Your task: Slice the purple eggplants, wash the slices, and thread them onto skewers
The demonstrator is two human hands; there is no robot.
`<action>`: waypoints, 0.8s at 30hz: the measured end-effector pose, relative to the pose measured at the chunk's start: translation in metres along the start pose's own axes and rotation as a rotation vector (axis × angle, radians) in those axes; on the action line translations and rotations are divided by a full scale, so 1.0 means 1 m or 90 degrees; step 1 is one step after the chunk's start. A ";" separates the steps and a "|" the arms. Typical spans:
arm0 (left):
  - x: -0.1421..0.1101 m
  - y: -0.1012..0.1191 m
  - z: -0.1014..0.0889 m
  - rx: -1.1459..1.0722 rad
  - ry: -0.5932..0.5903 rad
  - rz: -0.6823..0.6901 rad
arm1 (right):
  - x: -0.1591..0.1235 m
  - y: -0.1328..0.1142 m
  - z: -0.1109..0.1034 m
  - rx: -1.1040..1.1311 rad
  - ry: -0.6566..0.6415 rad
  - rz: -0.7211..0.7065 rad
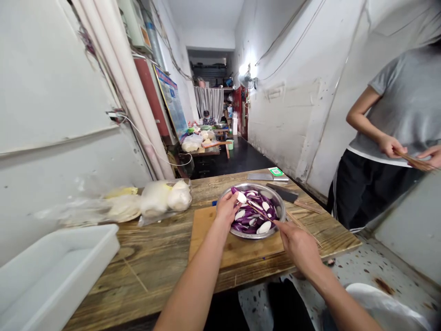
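A metal bowl [279, 208] full of purple-skinned eggplant slices [257, 216] stands on a wooden cutting board [203, 230]. My left hand [227, 209] is closed at the bowl's left rim, pinching one eggplant slice [241, 197]. My right hand [296, 243] is closed on a thin bamboo skewer [261, 214] whose tip reaches over the bowl toward that slice.
A white plastic tub [58, 271] sits at the table's left end. Plastic bags of pale food [151, 200] lie by the wall. A cleaver [289, 195] and loose skewers [303, 225] lie right of the bowl. Another person [396, 138] stands at the right holding skewers.
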State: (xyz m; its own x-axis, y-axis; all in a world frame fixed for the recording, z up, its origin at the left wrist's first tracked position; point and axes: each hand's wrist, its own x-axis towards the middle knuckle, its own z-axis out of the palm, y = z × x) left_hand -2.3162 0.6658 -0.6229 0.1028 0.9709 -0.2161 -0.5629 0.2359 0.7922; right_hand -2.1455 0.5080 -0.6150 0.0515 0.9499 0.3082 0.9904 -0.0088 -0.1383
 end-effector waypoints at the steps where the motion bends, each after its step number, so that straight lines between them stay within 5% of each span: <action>1: 0.000 0.000 0.000 0.001 -0.002 -0.001 | 0.000 0.000 0.000 -0.002 0.000 -0.002; 24: 0.001 -0.002 -0.002 0.022 -0.026 0.011 | -0.001 -0.005 0.001 0.027 0.019 -0.001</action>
State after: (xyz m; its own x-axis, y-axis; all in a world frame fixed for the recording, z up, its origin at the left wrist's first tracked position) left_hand -2.3169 0.6664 -0.6259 0.1271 0.9754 -0.1799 -0.5367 0.2202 0.8145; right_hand -2.1505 0.5079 -0.6159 0.0541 0.9405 0.3356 0.9841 0.0068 -0.1777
